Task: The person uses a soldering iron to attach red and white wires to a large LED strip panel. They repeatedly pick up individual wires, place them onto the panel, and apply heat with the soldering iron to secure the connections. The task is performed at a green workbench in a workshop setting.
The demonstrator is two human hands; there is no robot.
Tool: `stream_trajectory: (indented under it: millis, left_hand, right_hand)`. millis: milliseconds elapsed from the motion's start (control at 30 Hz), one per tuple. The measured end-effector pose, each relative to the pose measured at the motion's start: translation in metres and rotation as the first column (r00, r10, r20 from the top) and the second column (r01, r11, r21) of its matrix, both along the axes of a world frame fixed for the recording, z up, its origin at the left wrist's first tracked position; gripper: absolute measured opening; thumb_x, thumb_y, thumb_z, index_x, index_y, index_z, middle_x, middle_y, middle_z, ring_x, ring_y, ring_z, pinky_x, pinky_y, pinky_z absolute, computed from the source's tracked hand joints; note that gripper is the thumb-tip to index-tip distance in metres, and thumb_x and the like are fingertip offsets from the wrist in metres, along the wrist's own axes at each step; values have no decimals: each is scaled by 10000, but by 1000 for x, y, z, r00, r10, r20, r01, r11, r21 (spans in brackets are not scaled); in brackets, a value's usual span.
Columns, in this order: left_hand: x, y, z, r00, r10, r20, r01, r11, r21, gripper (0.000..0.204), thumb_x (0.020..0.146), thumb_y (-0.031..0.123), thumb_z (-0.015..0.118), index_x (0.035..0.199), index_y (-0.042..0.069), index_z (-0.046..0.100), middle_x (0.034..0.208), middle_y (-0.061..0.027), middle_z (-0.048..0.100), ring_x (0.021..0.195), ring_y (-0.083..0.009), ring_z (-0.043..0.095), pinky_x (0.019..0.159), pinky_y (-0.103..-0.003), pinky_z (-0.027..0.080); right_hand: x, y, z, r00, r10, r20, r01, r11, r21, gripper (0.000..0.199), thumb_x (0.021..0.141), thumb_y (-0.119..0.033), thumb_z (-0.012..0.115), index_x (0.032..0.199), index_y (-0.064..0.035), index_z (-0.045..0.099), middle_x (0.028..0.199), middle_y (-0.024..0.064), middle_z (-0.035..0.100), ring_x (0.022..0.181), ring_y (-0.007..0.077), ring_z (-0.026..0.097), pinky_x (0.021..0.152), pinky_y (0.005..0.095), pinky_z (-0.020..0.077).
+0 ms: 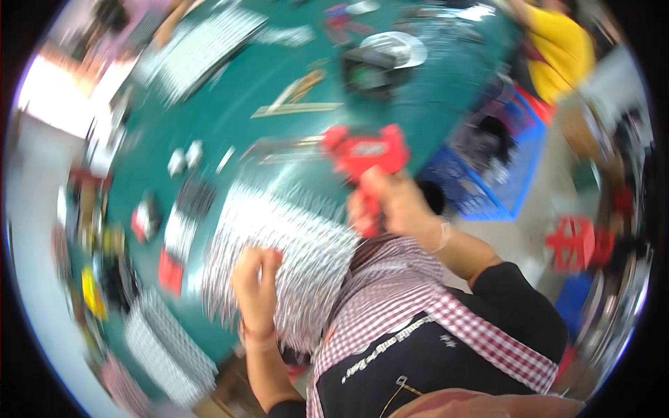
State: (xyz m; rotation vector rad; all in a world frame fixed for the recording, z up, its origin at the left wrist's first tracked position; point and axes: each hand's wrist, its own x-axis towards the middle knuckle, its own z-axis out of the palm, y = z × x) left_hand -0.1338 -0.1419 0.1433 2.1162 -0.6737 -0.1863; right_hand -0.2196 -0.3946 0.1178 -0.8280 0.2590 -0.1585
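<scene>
Well, the right hand point(398, 202) grips a tool point(369, 155) (red).

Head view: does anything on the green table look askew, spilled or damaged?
Nothing looks plainly spilled or damaged, though blur hides detail. The pale strips beyond the red tool in the right hand lie askew, at angles to one another.

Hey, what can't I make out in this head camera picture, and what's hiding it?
Head view, all of these:
Red tool in the right hand: blurred, so its exact type is unclear.
Left hand: its curled fingers hide whether it holds anything.
Silvery ridged pile: blur hides whether it is separate strips.
Blue crate: its dark contents are blurred.
Person in yellow: cut off by the top edge.
</scene>
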Motion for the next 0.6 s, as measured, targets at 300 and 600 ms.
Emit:
stream_trajectory:
  millis: [300,600]
  left_hand:
    - [59,120,-40,877,237,418,-294,952,78,48,827,20,670,873,9,664,725,-96,538,674,-230,528,605,-335,419]
    - [104,109,-53,782,-120,611,-76,955,286,192,747,32,634,937,3,647,802,-89,460,761,-243,508,673,-351,451]
  right_hand:
    - [48,52,38,958,287,-19,-282,928,-245,485,943,-235,592,1304,68,477,753,77,586,560,108,550,587,294,535]
    - [88,99,33,940,260,-220,-315,909,-273,334,912,-145,615,1153,80,562,638,35,542,450,73,487,422,235,426]
